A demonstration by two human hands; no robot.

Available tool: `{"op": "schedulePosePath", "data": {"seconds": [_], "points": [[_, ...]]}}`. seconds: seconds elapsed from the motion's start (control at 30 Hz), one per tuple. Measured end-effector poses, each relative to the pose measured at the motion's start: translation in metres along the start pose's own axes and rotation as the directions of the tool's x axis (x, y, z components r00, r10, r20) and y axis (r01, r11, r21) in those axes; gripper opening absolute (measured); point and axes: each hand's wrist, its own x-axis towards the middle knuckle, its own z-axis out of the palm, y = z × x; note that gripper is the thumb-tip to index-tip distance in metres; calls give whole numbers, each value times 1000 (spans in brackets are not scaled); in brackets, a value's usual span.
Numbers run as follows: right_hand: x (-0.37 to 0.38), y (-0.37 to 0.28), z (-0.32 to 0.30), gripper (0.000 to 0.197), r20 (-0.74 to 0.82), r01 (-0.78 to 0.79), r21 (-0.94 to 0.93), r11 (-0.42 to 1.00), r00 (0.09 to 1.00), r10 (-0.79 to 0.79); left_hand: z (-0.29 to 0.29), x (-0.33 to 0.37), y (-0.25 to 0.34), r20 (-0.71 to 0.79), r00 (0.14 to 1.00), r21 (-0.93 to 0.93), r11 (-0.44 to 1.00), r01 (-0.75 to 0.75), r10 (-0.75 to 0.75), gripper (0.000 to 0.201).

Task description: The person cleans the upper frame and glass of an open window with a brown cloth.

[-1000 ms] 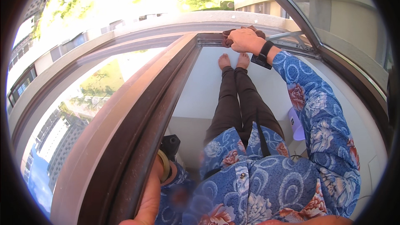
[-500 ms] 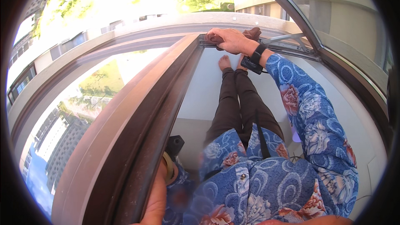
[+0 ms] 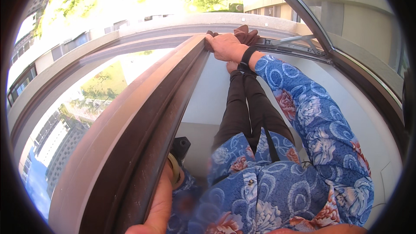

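Clutching a brown cloth [image 3: 247, 35] with right hand [image 3: 226, 47] against the window frame [image 3: 132, 147]; touching it with left hand [image 3: 159, 201], can't tell if clamped tbh.

One right hand [image 3: 225, 47] and one left hand [image 3: 158, 208] are seen, two hands in all. A single brown cloth [image 3: 247, 36] is counted. One black wristband [image 3: 247, 57] and one gold-coloured bangle [image 3: 175, 169] are worn. Two dark trouser legs [image 3: 232, 110] are shown, along with one bare foot [image 3: 232, 66], one floral shirt [image 3: 288, 186], one shirt button [image 3: 251, 182] and one black strap [image 3: 272, 146]. One thick brown window post [image 3: 130, 151], one arching window frame [image 3: 368, 85] and one metal stay arm [image 3: 292, 40] are counted. One black angular object [image 3: 181, 144] is seen, and two pale specks [image 3: 266, 24] are noted on one ledge [image 3: 208, 18].
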Motion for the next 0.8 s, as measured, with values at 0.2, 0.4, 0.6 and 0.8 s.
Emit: {"op": "schedulePosePath", "data": {"seconds": [0.2, 0.4, 0.6, 0.8], "points": [[7, -3, 12, 30, -55, -2, -12, 1000, 998, 1, -3, -3, -5, 64, 988, 123, 981, -150, 143, 52], [-6, -2, 19, 13, -174, 57, -159, 986, 981, -84, 0, -7, -7, 84, 982, 164, 970, -180, 168, 49], [-38, 18, 17, 8, -204, 59, -168, 984, 974, -93, 6, -11, -5, 83, 981, 179, 966, -186, 173, 48], [-72, 47, 5, 13, -145, -7, -159, 987, 989, -16, 4, -9, -5, 86, 978, 183, 962, -201, 188, 46]]}}
